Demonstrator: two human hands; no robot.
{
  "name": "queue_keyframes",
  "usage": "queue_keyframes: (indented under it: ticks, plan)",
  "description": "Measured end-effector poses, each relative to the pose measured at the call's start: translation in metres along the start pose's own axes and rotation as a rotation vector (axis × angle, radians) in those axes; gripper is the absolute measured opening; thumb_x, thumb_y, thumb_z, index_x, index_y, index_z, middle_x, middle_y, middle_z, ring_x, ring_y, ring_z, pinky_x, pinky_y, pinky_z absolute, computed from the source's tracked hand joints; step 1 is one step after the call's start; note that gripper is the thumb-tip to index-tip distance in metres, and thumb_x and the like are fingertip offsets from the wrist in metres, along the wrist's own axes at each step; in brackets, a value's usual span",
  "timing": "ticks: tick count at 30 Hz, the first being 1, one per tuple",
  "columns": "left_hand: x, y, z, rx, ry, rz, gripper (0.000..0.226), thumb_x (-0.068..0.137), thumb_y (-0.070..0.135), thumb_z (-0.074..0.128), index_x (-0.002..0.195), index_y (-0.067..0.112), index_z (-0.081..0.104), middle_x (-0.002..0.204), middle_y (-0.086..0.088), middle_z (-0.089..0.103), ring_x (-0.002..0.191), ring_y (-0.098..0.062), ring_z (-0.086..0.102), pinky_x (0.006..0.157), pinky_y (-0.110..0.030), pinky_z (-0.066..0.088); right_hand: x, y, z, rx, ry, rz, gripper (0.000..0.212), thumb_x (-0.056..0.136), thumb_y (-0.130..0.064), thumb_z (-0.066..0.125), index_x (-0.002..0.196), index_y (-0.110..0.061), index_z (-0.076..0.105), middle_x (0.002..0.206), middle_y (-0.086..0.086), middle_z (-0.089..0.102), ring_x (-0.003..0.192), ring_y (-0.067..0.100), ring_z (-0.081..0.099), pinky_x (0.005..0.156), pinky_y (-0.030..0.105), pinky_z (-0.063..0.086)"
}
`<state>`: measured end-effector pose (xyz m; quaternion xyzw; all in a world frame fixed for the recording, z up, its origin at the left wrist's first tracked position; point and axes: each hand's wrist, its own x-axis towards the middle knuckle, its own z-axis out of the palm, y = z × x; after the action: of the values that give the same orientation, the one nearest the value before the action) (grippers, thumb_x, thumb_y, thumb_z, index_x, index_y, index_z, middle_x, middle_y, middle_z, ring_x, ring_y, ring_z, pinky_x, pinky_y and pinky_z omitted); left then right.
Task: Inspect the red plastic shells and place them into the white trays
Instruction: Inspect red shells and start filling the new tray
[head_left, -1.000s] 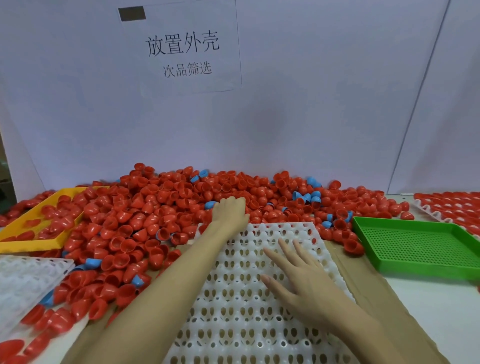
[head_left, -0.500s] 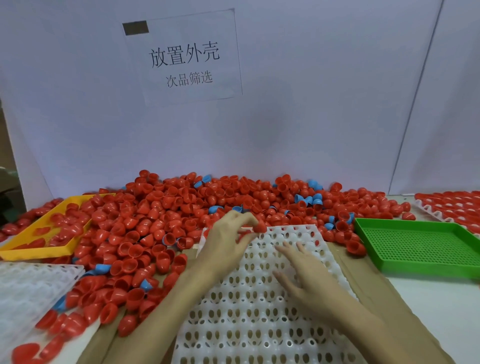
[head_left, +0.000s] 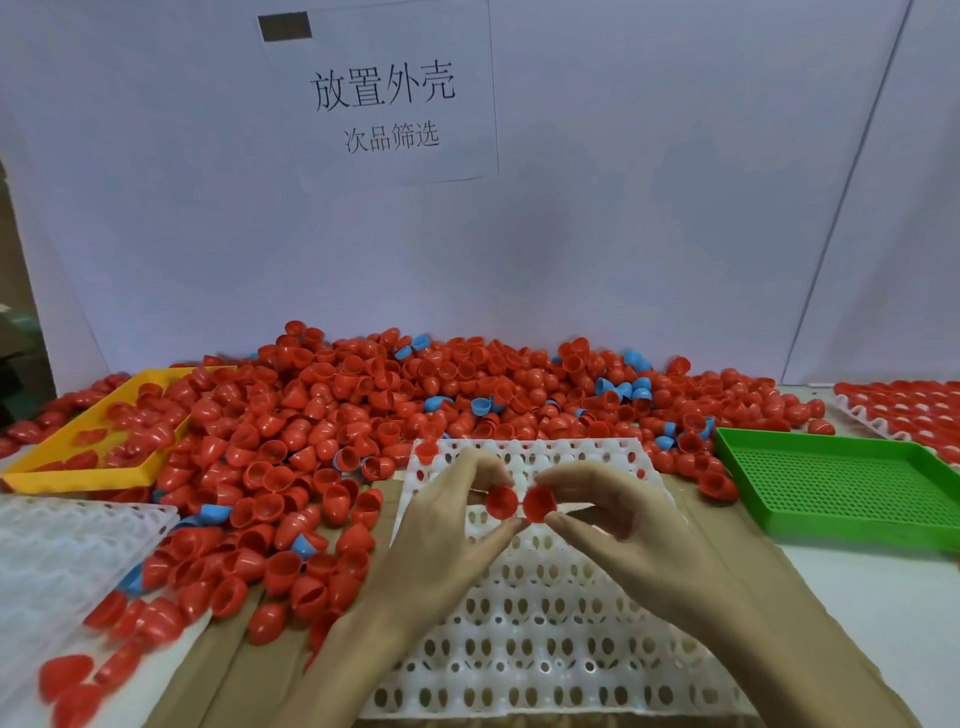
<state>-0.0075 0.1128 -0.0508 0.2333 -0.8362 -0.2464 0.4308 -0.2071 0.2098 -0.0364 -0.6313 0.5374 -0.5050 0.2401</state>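
Now lifted from pile: two red shells, one (head_left: 502, 502) pinched in left hand (head_left: 447, 525), other (head_left: 539, 503) in right hand (head_left: 618, 519), above empty white tray (head_left: 540, 623); inspection begun.

Even, soft overhead light; faint shadows under the hands (head_left: 519, 525). No glare. Wide-angle bend at edges. Shells (head_left: 67, 675) far left of the grip blurred.
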Motion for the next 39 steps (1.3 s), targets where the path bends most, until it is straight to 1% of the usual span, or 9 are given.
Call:
queue_keyframes:
  ticks: [8,12,15,20,22,25,33,36,39]
  plan:
    - [0.0,0.007,-0.003,-0.226,0.11,-0.047,0.041,0.087,0.031,0.086,0.117,0.033,0.058,0.112,0.01,0.071,0.109,-0.013,0.072,0.093,-0.021,0.057,-0.001,-0.002,-0.002,0.144,-0.014,-0.006,0.049,0.099,-0.008,0.071,0.142,-0.028,0.056,0.13,-0.001,0.072,0.127,0.018,0.066,0.105,0.03,0.054]
    - [0.001,0.01,-0.004,-0.129,0.111,-0.038,0.023,0.091,0.039,0.081,0.102,0.036,0.061,0.108,0.011,0.07,0.108,-0.015,0.07,0.09,-0.02,0.056,0.0,-0.002,-0.001,0.156,-0.003,-0.004,0.049,0.098,-0.013,0.072,0.142,-0.028,0.056,0.13,-0.002,0.071,0.126,0.018,0.067,0.104,0.03,0.055]
    - [0.001,0.008,-0.005,-0.017,0.069,-0.055,0.006,0.095,0.038,0.075,0.096,0.035,0.071,0.111,0.021,0.07,0.114,-0.006,0.066,0.092,-0.017,0.052,0.0,-0.003,0.0,0.172,0.022,-0.007,0.05,0.093,-0.014,0.077,0.138,-0.029,0.06,0.125,-0.001,0.071,0.121,0.02,0.069,0.1,0.032,0.058]
    - [0.003,0.012,-0.009,-0.355,-0.053,-0.333,0.015,0.095,0.037,0.072,0.096,0.028,0.083,0.115,0.02,0.075,0.108,-0.001,0.07,0.086,-0.019,0.057,-0.001,-0.002,0.01,0.159,0.029,-0.054,0.051,0.089,-0.016,0.082,0.136,-0.026,0.063,0.116,0.003,0.071,0.111,0.028,0.071,0.093,0.037,0.061]
    - [0.004,0.011,-0.011,-0.402,-0.066,-0.398,0.01,0.094,0.029,0.076,0.097,0.025,0.084,0.111,0.016,0.078,0.104,-0.004,0.073,0.09,-0.019,0.057,-0.002,-0.001,0.014,0.17,0.004,-0.055,0.052,0.089,-0.014,0.082,0.136,-0.026,0.063,0.118,0.004,0.071,0.112,0.029,0.071,0.094,0.039,0.061]
    - [0.005,0.01,-0.011,-0.49,-0.114,-0.478,0.012,0.095,0.021,0.076,0.105,0.02,0.083,0.106,0.004,0.08,0.104,-0.011,0.075,0.098,-0.028,0.058,-0.003,-0.002,0.013,0.214,-0.041,-0.058,0.052,0.092,-0.014,0.079,0.138,-0.029,0.061,0.126,0.003,0.07,0.117,0.029,0.07,0.096,0.036,0.06]
    - [0.006,-0.001,-0.014,-0.728,-0.214,-0.547,0.036,0.084,0.033,0.087,0.115,0.017,0.08,0.121,-0.006,0.077,0.122,-0.019,0.069,0.109,-0.038,0.05,-0.005,-0.01,0.005,0.262,-0.106,-0.016,0.049,0.101,-0.007,0.064,0.147,-0.019,0.053,0.137,0.001,0.07,0.122,0.023,0.071,0.099,0.038,0.06]
    - [0.006,-0.006,-0.014,-0.869,-0.237,-0.581,0.037,0.085,0.025,0.086,0.118,0.01,0.078,0.123,-0.014,0.075,0.123,-0.026,0.069,0.105,-0.033,0.054,-0.005,-0.016,-0.006,0.368,-0.112,0.014,0.046,0.105,-0.01,0.056,0.151,-0.019,0.05,0.141,0.002,0.067,0.121,0.027,0.071,0.091,0.04,0.063]
    - [0.007,-0.007,-0.013,-0.932,-0.209,-0.562,0.032,0.088,0.018,0.081,0.118,0.007,0.077,0.12,-0.018,0.075,0.117,-0.032,0.072,0.098,-0.03,0.058,-0.003,-0.015,-0.015,0.395,-0.01,0.044,0.041,0.106,-0.014,0.05,0.147,-0.018,0.053,0.136,0.007,0.071,0.117,0.032,0.073,0.085,0.045,0.065]
